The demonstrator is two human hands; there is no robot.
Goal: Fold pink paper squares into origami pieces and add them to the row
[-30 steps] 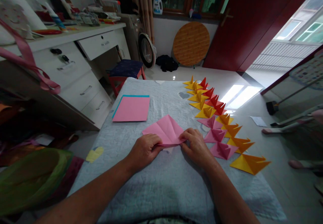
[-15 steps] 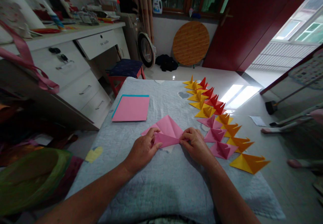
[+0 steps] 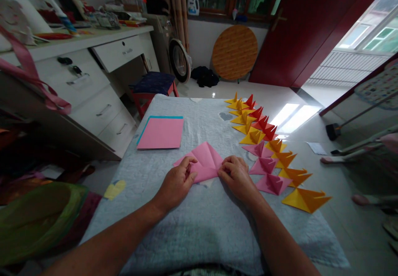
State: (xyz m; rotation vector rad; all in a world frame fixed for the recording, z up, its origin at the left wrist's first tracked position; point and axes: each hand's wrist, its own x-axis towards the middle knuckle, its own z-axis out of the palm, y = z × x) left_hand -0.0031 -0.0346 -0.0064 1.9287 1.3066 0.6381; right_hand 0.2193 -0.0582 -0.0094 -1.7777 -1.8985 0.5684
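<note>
A sheet of pink origami paper (image 3: 206, 158) with crease lines lies in front of me, its near edge folded up and its far corner pointing away. My left hand (image 3: 178, 180) pinches the left part of it between thumb and fingers. On the right corner, my right hand (image 3: 234, 172) is closed with its fingertips together, hiding that corner. Beyond my left hand is a stack of square paper (image 3: 161, 132), pink on top with a blue edge showing. Right of my right hand stand folded pink paper cranes (image 3: 273, 183).
Rows of yellow paper cranes (image 3: 306, 199) and red paper cranes (image 3: 270, 131) run along the table's right side. A pale blue cloth (image 3: 192, 226) covers the table. Behind it are a stool (image 3: 152, 83) and a washing machine (image 3: 179, 60) with its door open.
My right hand has shifted slightly left with the paper's right corner. The folded near edge now lies flatter. My left hand has barely moved.
</note>
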